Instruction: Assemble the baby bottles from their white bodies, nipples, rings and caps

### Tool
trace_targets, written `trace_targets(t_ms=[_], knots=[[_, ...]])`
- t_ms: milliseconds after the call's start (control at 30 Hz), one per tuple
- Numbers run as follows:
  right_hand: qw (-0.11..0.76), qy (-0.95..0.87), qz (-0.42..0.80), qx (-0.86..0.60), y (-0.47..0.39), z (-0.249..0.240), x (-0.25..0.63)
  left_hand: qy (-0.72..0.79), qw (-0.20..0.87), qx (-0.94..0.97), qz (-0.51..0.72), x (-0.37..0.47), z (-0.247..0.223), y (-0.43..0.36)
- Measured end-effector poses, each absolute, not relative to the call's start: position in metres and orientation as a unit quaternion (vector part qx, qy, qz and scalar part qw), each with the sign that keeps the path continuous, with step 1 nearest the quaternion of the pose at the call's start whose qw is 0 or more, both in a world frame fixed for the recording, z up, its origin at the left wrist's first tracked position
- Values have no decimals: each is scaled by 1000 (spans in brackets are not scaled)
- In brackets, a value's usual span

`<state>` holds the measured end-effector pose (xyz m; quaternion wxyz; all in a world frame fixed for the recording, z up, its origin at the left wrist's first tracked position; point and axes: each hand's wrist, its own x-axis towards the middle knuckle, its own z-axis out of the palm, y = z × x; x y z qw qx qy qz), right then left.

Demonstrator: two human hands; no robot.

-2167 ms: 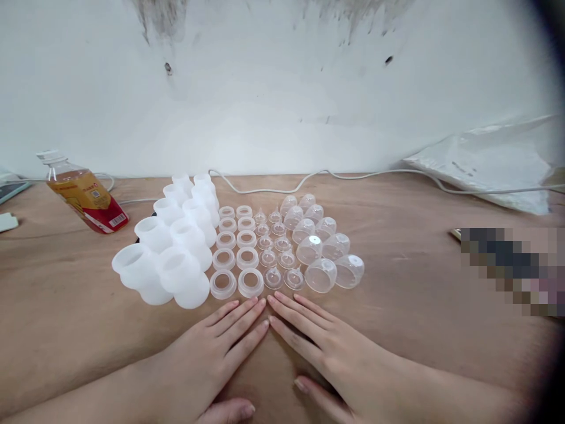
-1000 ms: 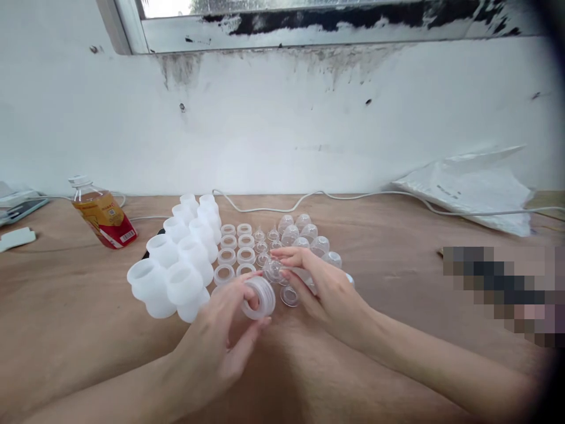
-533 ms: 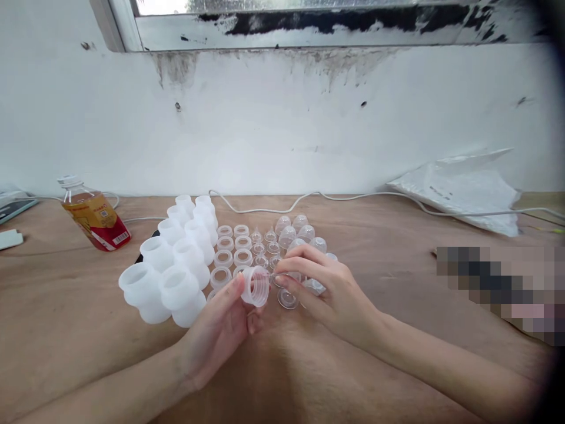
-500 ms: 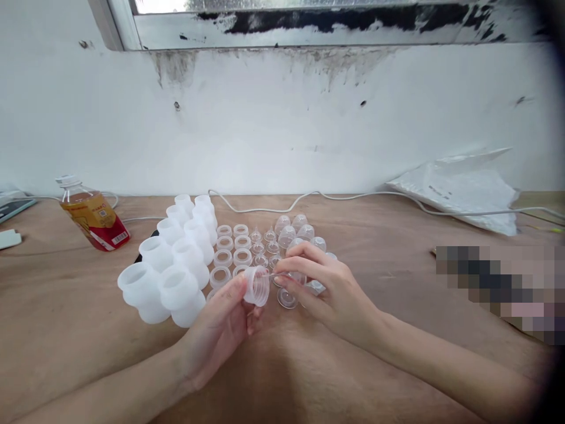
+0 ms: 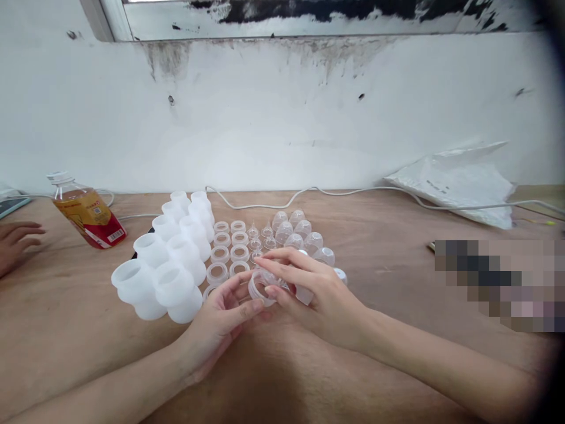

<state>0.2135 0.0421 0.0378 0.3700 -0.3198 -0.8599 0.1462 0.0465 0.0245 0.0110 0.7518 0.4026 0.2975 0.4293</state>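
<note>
Between my two hands is a clear plastic screw ring [image 5: 261,288], tilted with its opening toward me. My left hand [image 5: 229,309] grips it by its left side, thumb in front. My right hand [image 5: 315,288] has thumb and fingers closed on its right side; whether a teat sits inside the ring is hidden. Just beyond are rows of similar screw rings [image 5: 219,254], clear teats [image 5: 267,229] and clear domed caps [image 5: 313,242], partly covered by my right hand. To the left stand paired rows of milky-white bottle bodies [image 5: 170,275].
A drink bottle [image 5: 90,212] stands at the left, with another person's hand [image 5: 17,241] beside it. A white cable [image 5: 265,206] runs along the back of the wooden table [image 5: 379,365]. A plastic bag [image 5: 454,185] lies at the back right, a blurred-out object [image 5: 498,282] at the right.
The screw ring has turned from sideways to facing me. My right fingers have come from a pinch at its end to round its side. Another person's hand has appeared at left.
</note>
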Motion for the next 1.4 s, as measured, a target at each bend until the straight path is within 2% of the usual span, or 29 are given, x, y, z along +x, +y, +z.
trace_targets(t_ms=[133,367,533,633,867,1000,1100,1233,1333,1400], knots=[[376,-852,170,-323,40,40,213,304,742,414,431,47,9,25],[320,-814,268,-404,43,47,214,326,723,424,438,44,6,24],[357,-822,218,-386,44,38,212,306,693,473,451,46,5,26],[351,-814,229,-401,44,34,212,311,680,495,442,46,4,26],[292,-721,437,-451,44,38,211,345,597,571,445,48,2,18],[335,-742,361,-456,43,37,209,409,522,623,415,49,7,11],[349,-756,314,-456,41,35,207,434,520,608,415,49,11,12],[300,-777,356,-424,39,36,205,436,531,595,418,48,16,17],[308,-763,401,-403,38,36,204,434,528,594,424,47,19,19],[325,-767,388,-395,37,34,204,435,529,591,426,47,19,18]])
